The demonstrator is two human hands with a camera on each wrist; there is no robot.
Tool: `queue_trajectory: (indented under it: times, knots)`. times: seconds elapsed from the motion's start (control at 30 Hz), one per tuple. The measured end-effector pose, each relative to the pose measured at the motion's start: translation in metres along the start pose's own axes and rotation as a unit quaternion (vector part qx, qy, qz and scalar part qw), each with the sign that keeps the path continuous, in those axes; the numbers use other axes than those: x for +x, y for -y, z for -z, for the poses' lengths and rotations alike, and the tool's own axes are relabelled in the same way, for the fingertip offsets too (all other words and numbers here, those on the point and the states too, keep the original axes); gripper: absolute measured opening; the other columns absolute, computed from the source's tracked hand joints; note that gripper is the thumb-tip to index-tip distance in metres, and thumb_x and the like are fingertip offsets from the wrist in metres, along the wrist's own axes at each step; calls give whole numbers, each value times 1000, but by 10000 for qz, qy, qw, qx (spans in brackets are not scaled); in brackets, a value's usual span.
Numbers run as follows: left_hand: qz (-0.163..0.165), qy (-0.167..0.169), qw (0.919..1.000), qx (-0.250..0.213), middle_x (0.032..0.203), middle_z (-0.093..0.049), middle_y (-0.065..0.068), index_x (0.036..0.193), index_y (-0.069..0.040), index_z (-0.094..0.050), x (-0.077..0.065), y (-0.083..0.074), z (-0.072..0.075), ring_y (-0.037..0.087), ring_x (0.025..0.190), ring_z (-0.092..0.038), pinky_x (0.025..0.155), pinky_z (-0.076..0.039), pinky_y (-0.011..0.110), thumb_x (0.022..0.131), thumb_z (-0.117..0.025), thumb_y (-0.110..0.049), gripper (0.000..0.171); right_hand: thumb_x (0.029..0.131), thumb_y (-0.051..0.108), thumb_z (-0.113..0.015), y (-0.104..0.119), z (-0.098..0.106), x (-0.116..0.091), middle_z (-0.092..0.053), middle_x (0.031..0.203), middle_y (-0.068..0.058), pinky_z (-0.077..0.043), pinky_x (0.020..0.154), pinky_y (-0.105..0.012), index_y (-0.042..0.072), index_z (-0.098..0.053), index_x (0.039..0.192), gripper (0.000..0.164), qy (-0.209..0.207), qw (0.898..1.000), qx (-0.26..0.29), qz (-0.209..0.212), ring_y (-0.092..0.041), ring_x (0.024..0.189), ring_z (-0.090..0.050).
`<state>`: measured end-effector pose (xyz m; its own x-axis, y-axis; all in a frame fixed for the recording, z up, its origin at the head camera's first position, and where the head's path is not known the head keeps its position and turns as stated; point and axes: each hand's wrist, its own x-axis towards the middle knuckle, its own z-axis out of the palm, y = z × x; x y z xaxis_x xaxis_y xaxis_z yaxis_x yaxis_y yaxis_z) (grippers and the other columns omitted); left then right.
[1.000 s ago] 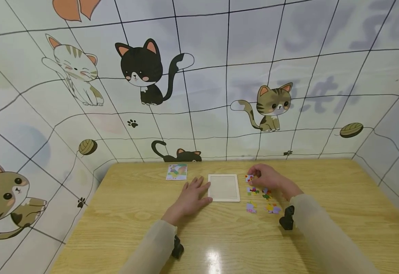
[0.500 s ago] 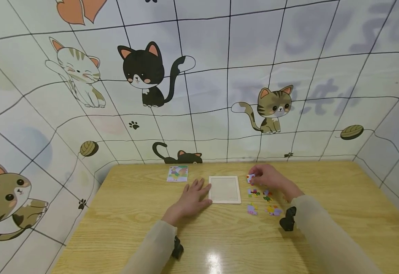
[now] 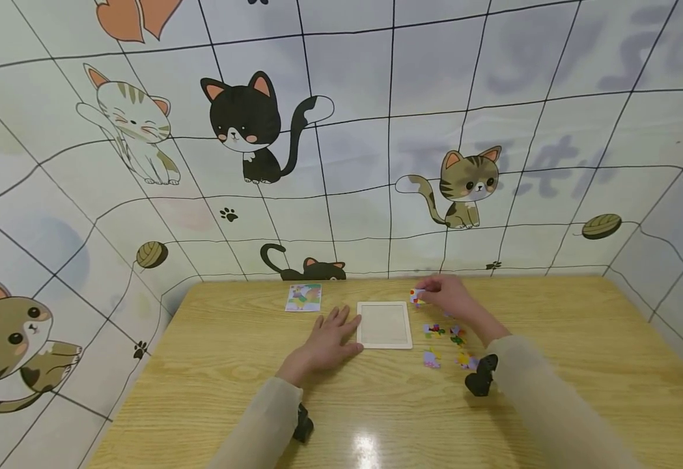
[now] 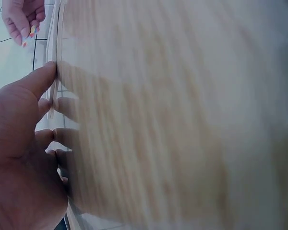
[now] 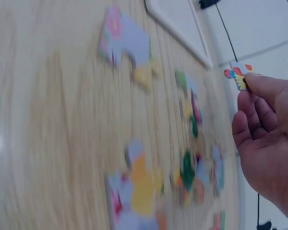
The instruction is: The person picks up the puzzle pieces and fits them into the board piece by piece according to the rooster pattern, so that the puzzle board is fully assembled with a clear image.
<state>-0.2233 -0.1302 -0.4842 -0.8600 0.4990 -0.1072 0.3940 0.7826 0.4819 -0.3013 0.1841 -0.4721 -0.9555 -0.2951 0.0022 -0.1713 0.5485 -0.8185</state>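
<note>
My right hand (image 3: 449,296) pinches a jigsaw puzzle piece (image 5: 240,74) between thumb and fingertips, raised off the table near the frame's far right corner. That piece is white with red, yellow and blue print. With fingers spread, my left hand (image 3: 326,339) rests on the table, thumb and fingertips touching the left edge of a white square puzzle frame (image 3: 409,326). More pieces lie to the frame's right: a lilac piece with a pink flower (image 5: 129,36), a yellow and lilac piece (image 5: 139,191) and a piece with green print (image 5: 187,170).
A small square picture card (image 3: 303,298) lies at the back left of the wooden table (image 3: 230,365). Behind the table rises a wall covering (image 3: 353,163) printed with cartoon cats. Dark wrist cameras sit on both sleeves.
My right hand, holding the puzzle piece, has lifted and shifted left and away toward the frame's far corner. The left hand stays at the frame's edge.
</note>
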Motion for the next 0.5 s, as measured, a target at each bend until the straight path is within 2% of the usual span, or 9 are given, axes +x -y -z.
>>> queue_trajectory:
  times: [0.33, 0.5]
  knots:
    - [9, -157, 9999, -18, 167, -20, 22, 158, -9, -40, 2, 1, -3, 43, 154, -12, 120, -7, 64, 103, -60, -40, 66, 100, 9, -67, 26, -35, 9, -70, 105, -16, -58, 75, -39, -6, -68, 116, 22, 291, 9974, 653, 89, -26, 86, -66]
    - [28, -182, 9998, -14, 167, -20, 21, 158, -10, -40, 3, 1, -4, 43, 154, -12, 120, -7, 65, 103, -61, -40, 66, 99, 5, -67, 35, -53, 14, -71, 100, -14, -56, 68, -35, -7, -69, 115, 20, 360, 9962, 784, 73, -24, 76, -64]
